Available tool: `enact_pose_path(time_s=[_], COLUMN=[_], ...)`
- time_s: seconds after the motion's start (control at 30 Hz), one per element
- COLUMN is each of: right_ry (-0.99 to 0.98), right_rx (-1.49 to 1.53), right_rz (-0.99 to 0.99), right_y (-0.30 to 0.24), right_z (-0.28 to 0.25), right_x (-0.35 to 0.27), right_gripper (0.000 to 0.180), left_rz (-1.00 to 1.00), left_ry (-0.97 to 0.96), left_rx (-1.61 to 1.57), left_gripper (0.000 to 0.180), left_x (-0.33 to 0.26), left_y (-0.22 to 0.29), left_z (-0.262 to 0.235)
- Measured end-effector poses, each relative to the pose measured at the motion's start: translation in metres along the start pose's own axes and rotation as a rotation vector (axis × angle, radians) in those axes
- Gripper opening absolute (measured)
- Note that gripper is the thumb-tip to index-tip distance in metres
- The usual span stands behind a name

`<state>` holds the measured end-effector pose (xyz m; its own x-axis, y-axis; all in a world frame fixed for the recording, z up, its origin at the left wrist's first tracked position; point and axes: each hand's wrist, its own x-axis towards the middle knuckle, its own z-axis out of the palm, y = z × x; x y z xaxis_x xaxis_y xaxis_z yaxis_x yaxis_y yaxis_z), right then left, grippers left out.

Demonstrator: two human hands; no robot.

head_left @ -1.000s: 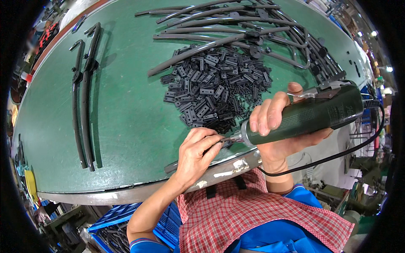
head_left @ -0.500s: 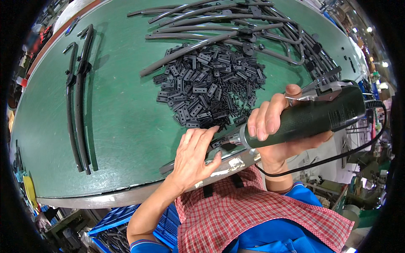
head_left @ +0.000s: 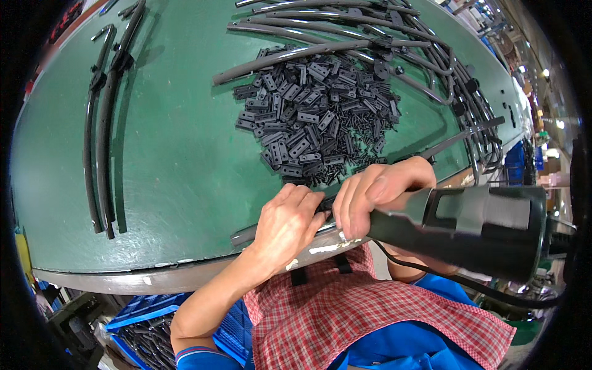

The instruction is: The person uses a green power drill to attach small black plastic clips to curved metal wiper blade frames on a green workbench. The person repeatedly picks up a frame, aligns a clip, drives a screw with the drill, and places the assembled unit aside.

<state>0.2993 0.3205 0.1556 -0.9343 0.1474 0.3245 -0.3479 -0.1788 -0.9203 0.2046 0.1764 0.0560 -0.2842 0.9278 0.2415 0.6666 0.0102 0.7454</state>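
A dark metal tube lies along the near edge of the green table, its left end showing beside my left wrist. My left hand is closed over this tube, fingers bent round it and a small black piece. Close on its right, my right hand is closed round a dark electric screwdriver, which points leftward and is smeared by motion. The fingertips of that hand reach down to the tube beside the black piece. The screwdriver's tip is hidden behind the fingers.
Beyond my hands lies a heap of black slotted blocks with small dark screws. Bent tubes are stacked at the back and right; two more tubes lie left. A blue crate stands below the table. The screwdriver's cord hangs right.
The screwdriver has swung lower and its tip has gone behind my right fingers. My right hand has moved in towards the tube. My left hand stays on the tube.
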Motion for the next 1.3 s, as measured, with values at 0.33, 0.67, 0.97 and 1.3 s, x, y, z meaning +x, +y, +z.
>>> enact_pose_path(time_s=[0.33,0.67,0.97,1.3], right_ry=[0.301,0.078,0.671,1.220], right_rx=[0.148,0.118,0.233,0.630], right_rz=[0.203,-0.049,-0.344,-0.327], right_y=[0.012,0.021,-0.022,0.003], right_z=[0.018,-0.005,-0.090,-0.126], right_x=[-0.010,0.006,-0.128,-0.158], right_gripper=[0.042,0.100,0.088,0.066], left_rz=[-0.023,0.087,-0.552,-1.015], left_ry=[0.098,0.071,0.443,0.509], left_rx=[-0.249,0.095,-0.387,0.155], left_gripper=[0.015,0.019,0.023,0.041], left_x=[0.002,0.003,-0.035,-0.068], left_y=[-0.010,0.006,-0.022,-0.150], left_z=[0.015,0.000,-0.110,-0.264])
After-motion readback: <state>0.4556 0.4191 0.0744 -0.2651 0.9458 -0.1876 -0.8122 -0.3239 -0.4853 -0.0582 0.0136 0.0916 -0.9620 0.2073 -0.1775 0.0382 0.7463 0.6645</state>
